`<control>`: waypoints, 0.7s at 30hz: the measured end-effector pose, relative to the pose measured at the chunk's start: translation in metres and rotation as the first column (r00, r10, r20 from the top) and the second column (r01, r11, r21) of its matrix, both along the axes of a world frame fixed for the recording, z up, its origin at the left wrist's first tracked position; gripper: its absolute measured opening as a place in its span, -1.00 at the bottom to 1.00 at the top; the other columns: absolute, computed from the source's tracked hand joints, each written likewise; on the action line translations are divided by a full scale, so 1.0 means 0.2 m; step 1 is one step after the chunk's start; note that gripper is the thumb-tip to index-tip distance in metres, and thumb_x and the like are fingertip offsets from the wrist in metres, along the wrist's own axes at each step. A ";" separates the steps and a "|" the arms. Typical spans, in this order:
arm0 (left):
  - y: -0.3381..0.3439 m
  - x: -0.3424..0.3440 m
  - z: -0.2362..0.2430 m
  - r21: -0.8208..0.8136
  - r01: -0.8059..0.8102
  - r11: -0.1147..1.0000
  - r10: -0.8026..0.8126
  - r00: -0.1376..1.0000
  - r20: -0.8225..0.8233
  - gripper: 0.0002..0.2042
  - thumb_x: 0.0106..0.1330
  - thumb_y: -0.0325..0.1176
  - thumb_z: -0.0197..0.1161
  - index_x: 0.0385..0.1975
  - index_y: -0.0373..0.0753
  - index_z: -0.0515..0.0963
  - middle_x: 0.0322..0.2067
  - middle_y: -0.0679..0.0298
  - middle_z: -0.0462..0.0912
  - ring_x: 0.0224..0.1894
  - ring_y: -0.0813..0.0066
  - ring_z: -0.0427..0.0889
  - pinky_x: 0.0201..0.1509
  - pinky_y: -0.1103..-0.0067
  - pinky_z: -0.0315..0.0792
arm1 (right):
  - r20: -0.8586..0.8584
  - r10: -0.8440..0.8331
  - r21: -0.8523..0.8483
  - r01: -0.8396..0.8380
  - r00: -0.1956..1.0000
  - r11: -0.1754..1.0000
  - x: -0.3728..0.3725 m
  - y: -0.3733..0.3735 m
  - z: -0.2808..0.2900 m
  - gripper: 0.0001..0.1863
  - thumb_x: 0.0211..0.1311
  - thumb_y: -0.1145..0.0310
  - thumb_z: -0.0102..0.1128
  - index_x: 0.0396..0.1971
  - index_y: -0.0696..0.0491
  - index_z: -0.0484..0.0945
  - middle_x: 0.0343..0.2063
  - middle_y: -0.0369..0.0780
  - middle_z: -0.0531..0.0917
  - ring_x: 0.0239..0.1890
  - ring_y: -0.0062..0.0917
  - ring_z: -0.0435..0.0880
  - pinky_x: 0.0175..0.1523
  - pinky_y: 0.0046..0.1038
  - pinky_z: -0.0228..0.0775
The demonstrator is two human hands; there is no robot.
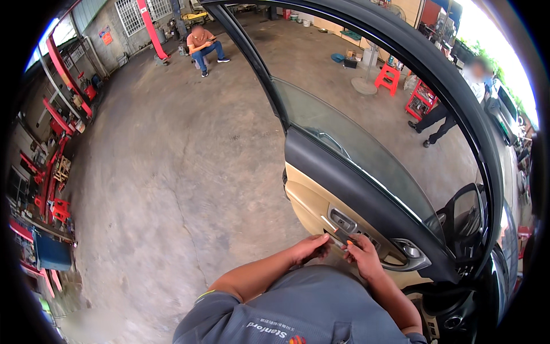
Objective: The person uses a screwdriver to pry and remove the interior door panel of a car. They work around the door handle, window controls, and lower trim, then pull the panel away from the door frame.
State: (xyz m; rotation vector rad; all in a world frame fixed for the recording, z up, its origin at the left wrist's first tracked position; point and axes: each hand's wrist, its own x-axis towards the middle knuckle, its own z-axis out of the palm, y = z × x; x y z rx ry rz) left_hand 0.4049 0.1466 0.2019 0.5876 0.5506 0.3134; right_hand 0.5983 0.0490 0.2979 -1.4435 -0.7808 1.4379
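Note:
In front of my belly both hands meet beside the inner panel of an open car door (306, 183), black above and beige below. My left hand (312, 249) is closed, its thumb and fingers at one end of a small pale strip (337, 242). My right hand (365, 258) is closed around a small dark flat piece (344, 234), with a bit of orange at the thumb. What exactly these small pieces are, I cannot make out. Just beyond them is the door's grey pull recess (342, 219); the inner door handle (411, 250) lies to the right.
The door's window glass (355, 137) is partly lowered, and the side mirror (465, 212) stands at right. One person (204, 49) sits at the far left; another (444, 117) stands beyond the door. A red stool (388, 78), red tool cart (422, 100) and blue bin (51, 250) stand around the concrete floor.

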 end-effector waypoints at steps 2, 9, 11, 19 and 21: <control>0.00 0.07 0.09 0.002 -0.067 0.998 0.067 0.996 0.064 -0.64 0.47 -0.05 0.01 -0.12 -0.26 0.48 -0.35 0.22 0.57 -0.35 0.39 0.57 -0.39 0.50 0.43 | -0.017 0.122 0.037 -0.121 0.992 0.992 -0.04 0.00 0.04 -0.61 0.34 0.46 0.11 0.12 0.17 0.32 -0.22 -0.14 0.64 -0.36 -0.56 0.59 -0.30 -0.55 0.42; -0.13 0.23 0.34 -0.078 -0.250 0.965 0.249 0.968 -0.022 -0.78 0.28 -0.40 -0.08 -0.23 -0.32 0.50 -0.38 0.17 0.57 -0.34 0.32 0.56 -0.23 0.43 0.46 | 0.184 0.236 0.061 -0.251 0.954 0.966 -0.02 -0.22 0.03 -0.65 0.36 0.39 0.15 0.06 0.19 0.39 -0.30 -0.20 0.64 -0.28 -0.59 0.60 -0.18 -0.51 0.46; -0.20 0.31 0.35 -0.025 -0.235 0.972 0.235 0.972 0.000 -0.78 0.23 -0.46 -0.07 -0.23 -0.34 0.49 -0.39 0.15 0.56 -0.34 0.31 0.57 -0.22 0.45 0.48 | 0.280 0.150 0.064 -0.175 0.948 0.983 0.06 -0.32 -0.04 -0.72 0.37 0.34 0.14 -0.04 0.21 0.48 -0.33 -0.20 0.65 -0.30 -0.59 0.59 -0.20 -0.50 0.47; -0.77 0.67 0.61 0.419 0.249 0.873 -0.206 0.968 -0.146 -0.66 0.07 -0.63 -0.15 -0.21 -0.34 0.54 -0.32 0.18 0.60 -0.25 0.39 0.58 -0.09 0.49 0.50 | -0.694 -0.513 -0.268 0.479 0.506 0.836 0.25 -0.84 -0.09 -0.48 0.46 -0.08 -0.17 -0.10 0.13 0.49 -0.17 -0.13 0.58 -0.05 -0.34 0.54 0.13 -0.20 0.40; -0.97 0.79 0.56 0.483 0.404 0.777 -0.338 0.915 -0.221 -0.66 0.08 -0.63 -0.17 -0.23 -0.34 0.54 -0.31 0.21 0.60 -0.25 0.44 0.58 -0.10 0.52 0.50 | -0.846 -0.339 -0.116 0.478 0.411 0.871 0.27 -1.00 -0.22 -0.45 0.47 -0.12 -0.27 -0.20 0.04 0.57 -0.23 -0.22 0.62 -0.12 -0.39 0.56 0.08 -0.24 0.39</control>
